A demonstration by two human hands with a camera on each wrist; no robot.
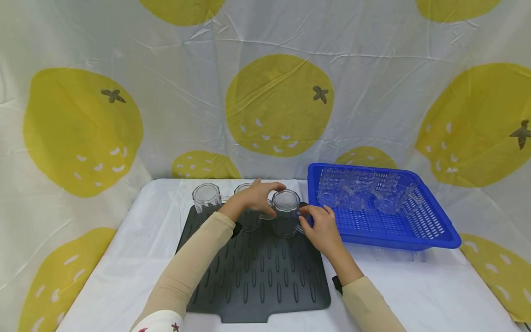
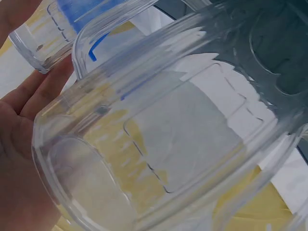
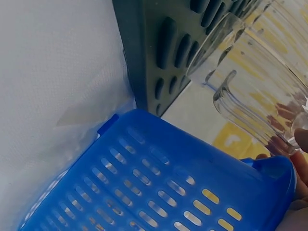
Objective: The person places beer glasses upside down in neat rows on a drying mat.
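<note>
Three clear glass mugs stand upside down along the back of a dark ridged mat: a left mug [image 1: 206,197], a middle mug [image 1: 250,222] and a right mug [image 1: 286,216]. My left hand [image 1: 259,198] reaches over the middle mug, its thumb and fingers about the left side of the right mug. In the left wrist view, the near mug [image 2: 159,139] hides part of that grip. From the other side, my right hand [image 1: 322,229] grips the same mug by its base end, near the handle [image 3: 224,98]. The mat [image 1: 259,276] lies beneath.
A blue perforated basket [image 1: 373,237] stands right of the mat, close to my right hand. Several clear glass mugs [image 1: 361,189] sit along its back. White cloth [image 1: 120,258] covers the table, and a lemon-patterned curtain [image 1: 174,101] hangs behind.
</note>
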